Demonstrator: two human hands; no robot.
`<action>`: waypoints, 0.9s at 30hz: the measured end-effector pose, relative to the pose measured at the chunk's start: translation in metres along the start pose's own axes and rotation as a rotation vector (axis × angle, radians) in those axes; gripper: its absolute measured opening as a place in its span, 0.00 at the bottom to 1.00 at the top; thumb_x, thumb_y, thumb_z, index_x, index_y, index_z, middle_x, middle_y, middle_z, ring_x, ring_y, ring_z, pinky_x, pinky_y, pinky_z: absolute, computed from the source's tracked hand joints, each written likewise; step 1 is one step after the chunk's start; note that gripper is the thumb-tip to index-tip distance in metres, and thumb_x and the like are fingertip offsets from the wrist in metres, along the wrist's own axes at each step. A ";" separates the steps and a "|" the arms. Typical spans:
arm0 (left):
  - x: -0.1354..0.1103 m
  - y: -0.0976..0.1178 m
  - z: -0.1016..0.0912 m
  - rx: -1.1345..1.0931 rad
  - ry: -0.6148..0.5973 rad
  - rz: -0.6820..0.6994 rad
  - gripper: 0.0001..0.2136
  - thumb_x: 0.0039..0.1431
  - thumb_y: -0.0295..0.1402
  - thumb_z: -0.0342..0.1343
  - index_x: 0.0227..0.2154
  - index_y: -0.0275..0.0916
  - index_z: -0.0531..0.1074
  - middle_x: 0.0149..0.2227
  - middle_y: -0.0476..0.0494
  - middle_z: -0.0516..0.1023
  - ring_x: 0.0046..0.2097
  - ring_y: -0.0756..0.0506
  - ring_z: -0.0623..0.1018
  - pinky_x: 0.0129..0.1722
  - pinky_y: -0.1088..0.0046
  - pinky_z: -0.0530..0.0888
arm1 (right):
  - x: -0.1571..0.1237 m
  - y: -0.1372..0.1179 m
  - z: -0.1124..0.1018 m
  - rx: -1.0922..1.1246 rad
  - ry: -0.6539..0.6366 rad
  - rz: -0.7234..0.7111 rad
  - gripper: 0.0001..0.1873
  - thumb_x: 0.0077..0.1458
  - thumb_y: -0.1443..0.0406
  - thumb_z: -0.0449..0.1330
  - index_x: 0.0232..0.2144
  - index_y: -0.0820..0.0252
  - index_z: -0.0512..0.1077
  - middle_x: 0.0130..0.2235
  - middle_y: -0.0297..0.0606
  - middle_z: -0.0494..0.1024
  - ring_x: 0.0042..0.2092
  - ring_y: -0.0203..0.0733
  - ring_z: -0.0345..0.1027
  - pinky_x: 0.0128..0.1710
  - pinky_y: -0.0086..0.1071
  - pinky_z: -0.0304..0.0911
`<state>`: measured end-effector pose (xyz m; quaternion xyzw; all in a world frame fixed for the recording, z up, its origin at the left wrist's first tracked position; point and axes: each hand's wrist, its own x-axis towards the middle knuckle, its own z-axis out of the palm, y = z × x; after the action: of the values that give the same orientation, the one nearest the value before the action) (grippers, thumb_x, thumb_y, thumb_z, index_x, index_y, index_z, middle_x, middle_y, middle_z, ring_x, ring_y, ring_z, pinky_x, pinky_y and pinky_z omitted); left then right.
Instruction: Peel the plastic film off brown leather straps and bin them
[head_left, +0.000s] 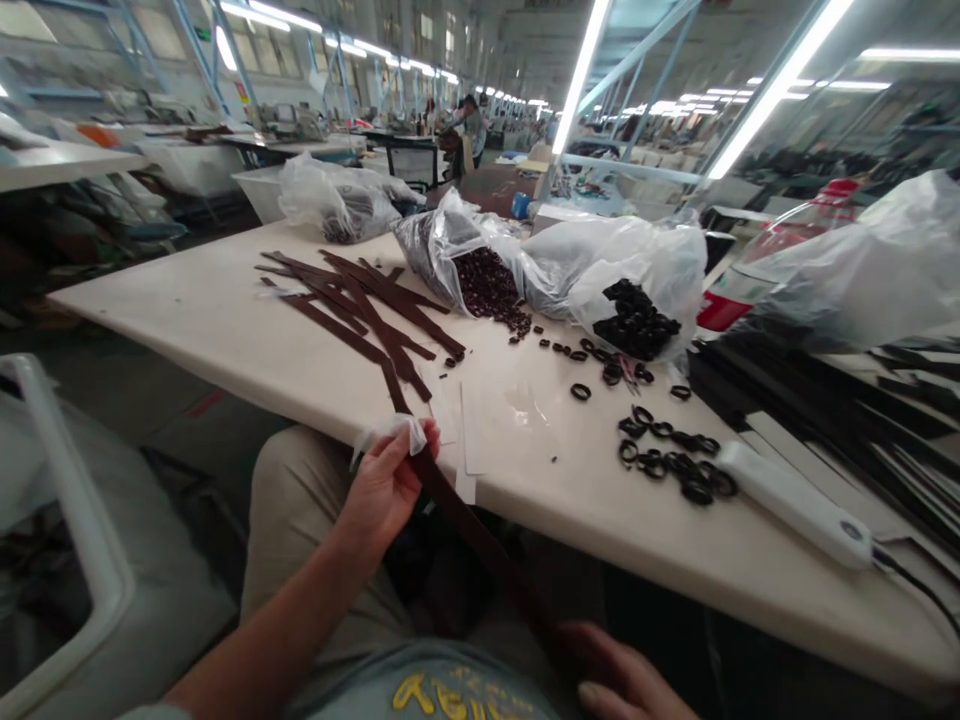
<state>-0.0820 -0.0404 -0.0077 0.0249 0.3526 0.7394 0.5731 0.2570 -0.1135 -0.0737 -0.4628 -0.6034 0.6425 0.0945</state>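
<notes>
The work surface is a long cream table [225, 300] in a big factory hall. Tube lamps run in lines under the ceiling, and other tables and people stand far behind. At the left, beside the person's knee, stands a white plastic bin [67, 520].

On the person's shirt there is yellow writing [450, 695], but it is cut by the picture edge and I cannot read it. The bottle with the red cap [780, 250] has a red label that is too blurred to read.

The left hand [382, 490] is closed on a dark brown strap [480, 540] just at the table edge. Thumb and fingers pinch it together with a small white piece [390, 430]. From this hand the strap goes down across the lap to the right hand [626, 685], which touches its lower end. This hand is partly out of view, so I cannot tell its grip.

On the table, beyond the left hand, lies a pile of brown straps [360, 300]. To its right are an open plastic bag of brown loops [480, 270], a bag of black loops [637, 280], loose black loops [675, 455] and a white corded tool [795, 505].
</notes>
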 end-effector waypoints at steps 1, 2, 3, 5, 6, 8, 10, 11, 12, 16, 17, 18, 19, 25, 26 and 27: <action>-0.009 -0.005 -0.002 0.006 0.018 -0.042 0.03 0.58 0.23 0.61 0.30 0.33 0.78 0.33 0.42 0.83 0.34 0.48 0.82 0.35 0.77 0.81 | 0.011 -0.014 0.010 -0.058 -0.038 -0.041 0.25 0.57 0.55 0.60 0.55 0.54 0.72 0.55 0.45 0.76 0.56 0.54 0.69 0.56 0.43 0.63; -0.016 -0.010 -0.003 0.014 0.032 -0.076 0.03 0.58 0.23 0.61 0.30 0.33 0.78 0.33 0.43 0.82 0.33 0.48 0.82 0.34 0.77 0.81 | 0.022 -0.028 0.019 -0.112 -0.052 -0.074 0.26 0.55 0.58 0.62 0.56 0.56 0.71 0.55 0.46 0.76 0.56 0.54 0.69 0.56 0.43 0.63; -0.023 -0.014 -0.005 0.023 0.041 -0.100 0.02 0.57 0.23 0.62 0.29 0.33 0.78 0.32 0.43 0.82 0.33 0.48 0.82 0.34 0.77 0.81 | 0.035 -0.043 0.029 -0.146 -0.051 -0.117 0.25 0.54 0.62 0.62 0.55 0.57 0.71 0.54 0.45 0.76 0.55 0.53 0.70 0.55 0.41 0.64; -0.033 -0.021 -0.009 0.042 0.049 -0.115 0.02 0.54 0.24 0.65 0.28 0.33 0.77 0.32 0.44 0.82 0.33 0.48 0.82 0.35 0.76 0.81 | 0.058 -0.072 0.046 -0.133 -0.068 -0.207 0.20 0.55 0.66 0.59 0.51 0.57 0.73 0.47 0.40 0.79 0.48 0.48 0.73 0.50 0.37 0.66; -0.037 -0.024 -0.012 0.051 0.049 -0.110 0.03 0.52 0.24 0.67 0.27 0.33 0.77 0.32 0.44 0.82 0.33 0.48 0.82 0.35 0.76 0.80 | 0.069 -0.085 0.054 -0.104 -0.084 -0.249 0.15 0.57 0.66 0.57 0.47 0.58 0.74 0.43 0.38 0.80 0.45 0.46 0.74 0.47 0.35 0.67; -0.045 -0.029 -0.020 0.081 0.024 -0.111 0.07 0.46 0.27 0.71 0.27 0.33 0.78 0.31 0.44 0.82 0.32 0.48 0.81 0.34 0.76 0.80 | 0.086 -0.108 0.067 -0.029 -0.080 -0.310 0.10 0.60 0.64 0.55 0.40 0.59 0.74 0.36 0.36 0.79 0.38 0.41 0.74 0.40 0.31 0.67; -0.050 -0.032 -0.029 0.122 -0.021 -0.129 0.10 0.44 0.30 0.72 0.29 0.34 0.78 0.31 0.45 0.82 0.30 0.48 0.80 0.30 0.76 0.79 | 0.098 -0.124 0.075 0.047 -0.070 -0.323 0.11 0.62 0.60 0.53 0.34 0.60 0.72 0.29 0.34 0.76 0.29 0.37 0.71 0.30 0.27 0.66; -0.051 -0.032 -0.033 0.133 -0.037 -0.128 0.11 0.44 0.31 0.72 0.30 0.34 0.79 0.31 0.45 0.82 0.29 0.48 0.80 0.29 0.75 0.78 | 0.102 -0.129 0.078 0.074 -0.070 -0.310 0.13 0.62 0.58 0.53 0.32 0.60 0.70 0.26 0.32 0.74 0.25 0.35 0.68 0.25 0.25 0.63; -0.051 -0.031 -0.036 0.133 -0.044 -0.113 0.11 0.44 0.31 0.72 0.30 0.34 0.79 0.31 0.44 0.82 0.29 0.47 0.80 0.29 0.75 0.78 | 0.104 -0.131 0.078 0.091 -0.066 -0.285 0.14 0.62 0.57 0.53 0.32 0.60 0.70 0.23 0.30 0.72 0.21 0.33 0.64 0.21 0.24 0.59; -0.042 -0.016 -0.043 0.068 0.056 0.003 0.06 0.49 0.27 0.68 0.30 0.34 0.77 0.35 0.44 0.83 0.35 0.47 0.82 0.35 0.75 0.79 | 0.093 -0.121 0.063 0.049 0.077 -0.226 0.18 0.61 0.52 0.54 0.34 0.60 0.72 0.17 0.25 0.62 0.16 0.30 0.52 0.14 0.22 0.47; -0.038 -0.011 -0.044 0.063 0.092 0.011 0.04 0.51 0.26 0.66 0.30 0.35 0.77 0.35 0.44 0.83 0.35 0.47 0.82 0.34 0.75 0.79 | 0.085 -0.117 0.056 0.024 0.132 -0.236 0.19 0.61 0.51 0.54 0.34 0.60 0.73 0.17 0.25 0.61 0.17 0.30 0.51 0.14 0.22 0.47; -0.034 -0.007 -0.046 0.065 0.120 0.012 0.03 0.53 0.26 0.65 0.31 0.35 0.77 0.36 0.44 0.83 0.35 0.47 0.83 0.34 0.75 0.79 | 0.076 -0.112 0.048 -0.010 0.177 -0.257 0.20 0.61 0.50 0.54 0.34 0.60 0.73 0.16 0.25 0.60 0.17 0.31 0.51 0.14 0.23 0.47; -0.030 -0.004 -0.048 0.071 0.139 0.010 0.02 0.54 0.26 0.63 0.31 0.35 0.76 0.36 0.44 0.83 0.34 0.47 0.83 0.33 0.75 0.79 | 0.067 -0.109 0.041 -0.053 0.205 -0.287 0.20 0.62 0.50 0.54 0.34 0.60 0.74 0.16 0.25 0.59 0.17 0.31 0.51 0.14 0.24 0.48; -0.024 -0.009 -0.054 0.089 0.134 0.013 0.05 0.53 0.27 0.65 0.32 0.33 0.76 0.35 0.41 0.83 0.34 0.47 0.83 0.36 0.75 0.79 | 0.032 -0.106 0.028 -0.441 0.316 -0.531 0.15 0.64 0.57 0.53 0.36 0.54 0.78 0.20 0.31 0.71 0.19 0.36 0.63 0.20 0.27 0.58; -0.025 -0.012 -0.053 0.089 0.116 0.018 0.05 0.52 0.28 0.66 0.32 0.33 0.77 0.35 0.41 0.83 0.34 0.47 0.82 0.36 0.75 0.79 | 0.032 -0.107 0.031 -0.489 0.326 -0.565 0.14 0.64 0.59 0.53 0.36 0.54 0.78 0.22 0.32 0.74 0.21 0.36 0.66 0.21 0.28 0.60; -0.026 -0.014 -0.052 0.090 0.094 0.021 0.06 0.52 0.29 0.67 0.32 0.33 0.77 0.35 0.41 0.83 0.34 0.47 0.82 0.36 0.75 0.79 | 0.033 -0.107 0.033 -0.532 0.332 -0.595 0.13 0.64 0.60 0.53 0.36 0.54 0.77 0.23 0.33 0.76 0.22 0.37 0.69 0.23 0.28 0.61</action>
<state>-0.0844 -0.0870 -0.0453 0.0195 0.4118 0.7289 0.5465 0.1682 -0.0863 -0.0025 -0.3739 -0.8318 0.3260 0.2490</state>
